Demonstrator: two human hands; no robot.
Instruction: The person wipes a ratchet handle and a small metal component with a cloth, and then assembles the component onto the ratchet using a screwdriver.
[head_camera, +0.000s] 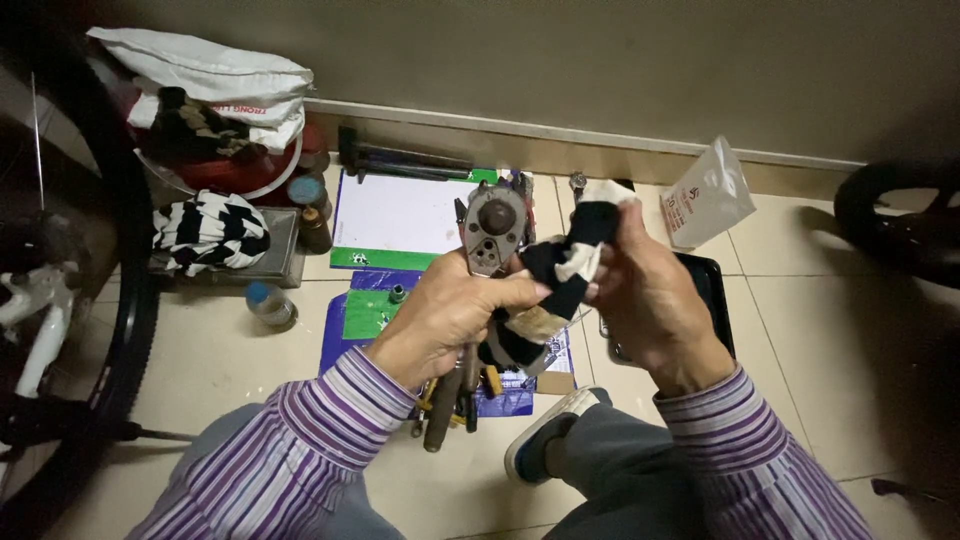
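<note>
The pliers (492, 232), rusty head up, sit clamped in the left hand (450, 318); right hand (650, 295) fingers pinch a black-and-white rag (560, 262) against them. Oily handles could slip onto the floor (800, 330).

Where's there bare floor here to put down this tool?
Bare tile lies right of the black tray, between the white bag and the right hand. More lies by the bicycle wheel, below the small jar. The mats under the left hand and the plier-like tool are crowded.
</note>
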